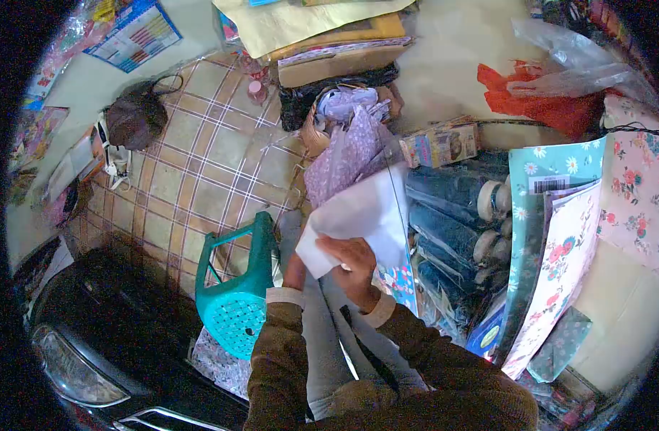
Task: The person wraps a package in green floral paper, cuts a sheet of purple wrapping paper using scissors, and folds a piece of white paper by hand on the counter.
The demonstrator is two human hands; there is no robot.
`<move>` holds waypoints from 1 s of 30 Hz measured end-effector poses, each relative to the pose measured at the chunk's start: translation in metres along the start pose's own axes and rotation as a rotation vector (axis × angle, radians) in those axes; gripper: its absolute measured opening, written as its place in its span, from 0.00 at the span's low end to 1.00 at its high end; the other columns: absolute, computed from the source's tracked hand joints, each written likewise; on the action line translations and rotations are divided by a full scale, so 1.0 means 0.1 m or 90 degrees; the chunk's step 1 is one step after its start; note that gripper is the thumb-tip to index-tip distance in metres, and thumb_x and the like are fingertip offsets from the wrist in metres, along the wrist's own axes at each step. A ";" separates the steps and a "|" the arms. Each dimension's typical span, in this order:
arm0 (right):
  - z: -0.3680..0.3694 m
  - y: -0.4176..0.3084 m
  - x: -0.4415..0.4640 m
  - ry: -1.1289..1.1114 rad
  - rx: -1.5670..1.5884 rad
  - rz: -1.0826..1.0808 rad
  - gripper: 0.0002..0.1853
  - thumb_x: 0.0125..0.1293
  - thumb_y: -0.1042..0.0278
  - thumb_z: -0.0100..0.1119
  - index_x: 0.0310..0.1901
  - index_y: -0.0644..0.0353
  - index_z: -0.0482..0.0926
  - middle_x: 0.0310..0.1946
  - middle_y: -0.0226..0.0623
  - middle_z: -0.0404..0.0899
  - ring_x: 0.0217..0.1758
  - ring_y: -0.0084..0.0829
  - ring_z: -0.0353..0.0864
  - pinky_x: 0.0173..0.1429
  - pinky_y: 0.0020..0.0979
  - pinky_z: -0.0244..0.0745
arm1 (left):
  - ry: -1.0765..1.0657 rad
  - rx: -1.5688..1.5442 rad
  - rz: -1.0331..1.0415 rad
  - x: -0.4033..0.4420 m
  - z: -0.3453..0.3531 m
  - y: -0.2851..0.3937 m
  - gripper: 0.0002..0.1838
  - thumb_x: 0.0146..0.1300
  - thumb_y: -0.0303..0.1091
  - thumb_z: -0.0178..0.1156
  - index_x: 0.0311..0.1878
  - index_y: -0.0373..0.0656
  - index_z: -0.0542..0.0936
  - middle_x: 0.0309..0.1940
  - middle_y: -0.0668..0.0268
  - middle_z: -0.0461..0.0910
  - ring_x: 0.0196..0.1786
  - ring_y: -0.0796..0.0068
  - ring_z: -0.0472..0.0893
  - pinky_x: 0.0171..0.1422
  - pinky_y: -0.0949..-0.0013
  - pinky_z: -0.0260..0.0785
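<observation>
A large white sheet of paper, curled at its near end, is in front of my lap. My right hand is closed on its near edge, thumb and fingers pressed together. My left hand is at the sheet's left side, mostly covered by the curled paper, so its fingers are hidden. Colourful print shows on a sheet just right of my right hand. Beyond the paper lies a crumpled purple floral cloth.
A green plastic stool stands to the left, on checked flooring. Dark motorcycle bodywork fills the lower left. At right are plastic-wrapped dark rolls and floral sheets. A pink-capped bottle and stacked cardboard are farther back.
</observation>
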State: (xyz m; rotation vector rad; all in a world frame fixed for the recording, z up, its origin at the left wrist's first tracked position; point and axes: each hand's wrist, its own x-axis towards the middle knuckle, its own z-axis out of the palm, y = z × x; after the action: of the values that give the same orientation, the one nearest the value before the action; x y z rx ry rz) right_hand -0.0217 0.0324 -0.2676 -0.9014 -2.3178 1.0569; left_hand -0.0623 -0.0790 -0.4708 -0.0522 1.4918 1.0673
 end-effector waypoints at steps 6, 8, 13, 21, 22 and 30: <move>0.17 -0.20 0.46 -0.029 0.007 -0.110 0.24 0.46 0.82 0.60 0.48 0.52 0.83 0.48 0.34 0.84 0.46 0.30 0.83 0.47 0.36 0.68 | 0.057 0.011 0.067 0.02 0.08 -0.10 0.32 0.65 0.50 0.53 0.62 0.31 0.68 0.54 0.49 0.76 0.57 0.52 0.75 0.61 0.58 0.65; 0.29 -0.25 0.62 -0.071 0.024 -0.181 0.22 0.47 0.80 0.62 0.48 0.52 0.83 0.46 0.33 0.84 0.45 0.29 0.83 0.46 0.36 0.68 | 0.066 0.032 0.088 0.03 0.13 -0.09 0.32 0.65 0.48 0.54 0.63 0.32 0.67 0.55 0.48 0.75 0.57 0.51 0.74 0.61 0.58 0.65; 0.74 -0.30 0.70 -0.129 0.020 -0.376 0.16 0.53 0.69 0.62 0.46 0.50 0.83 0.43 0.29 0.84 0.44 0.27 0.83 0.47 0.35 0.72 | 0.064 0.108 0.143 0.06 0.21 -0.12 0.31 0.64 0.45 0.56 0.64 0.32 0.65 0.56 0.47 0.74 0.58 0.50 0.74 0.62 0.57 0.65; 1.36 -0.80 0.46 -0.210 0.164 -0.299 0.16 0.52 0.72 0.62 0.45 0.56 0.80 0.48 0.33 0.81 0.51 0.30 0.80 0.55 0.40 0.71 | 0.046 0.237 0.316 0.22 0.49 0.09 0.32 0.62 0.39 0.58 0.66 0.32 0.62 0.57 0.45 0.73 0.59 0.47 0.73 0.62 0.56 0.65; 1.39 -0.74 0.47 -0.146 0.123 -0.284 0.21 0.49 0.78 0.62 0.49 0.55 0.81 0.50 0.34 0.80 0.53 0.33 0.80 0.57 0.41 0.73 | 0.051 0.245 0.329 0.22 0.50 0.09 0.33 0.62 0.38 0.58 0.66 0.32 0.61 0.58 0.45 0.73 0.59 0.47 0.73 0.62 0.56 0.65; 1.05 -0.40 0.54 -0.174 0.167 -0.278 0.26 0.46 0.79 0.64 0.51 0.51 0.81 0.47 0.34 0.80 0.49 0.36 0.81 0.51 0.36 0.77 | 0.154 0.317 0.446 0.49 0.63 0.09 0.35 0.60 0.33 0.61 0.68 0.33 0.58 0.59 0.43 0.71 0.60 0.44 0.72 0.62 0.55 0.66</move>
State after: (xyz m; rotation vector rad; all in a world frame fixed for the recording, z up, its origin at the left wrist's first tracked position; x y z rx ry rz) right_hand -0.1386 -0.0018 -0.2944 -0.1450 -2.3580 1.3031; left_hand -0.0325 -0.0088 -0.4948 0.7624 2.0278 1.2199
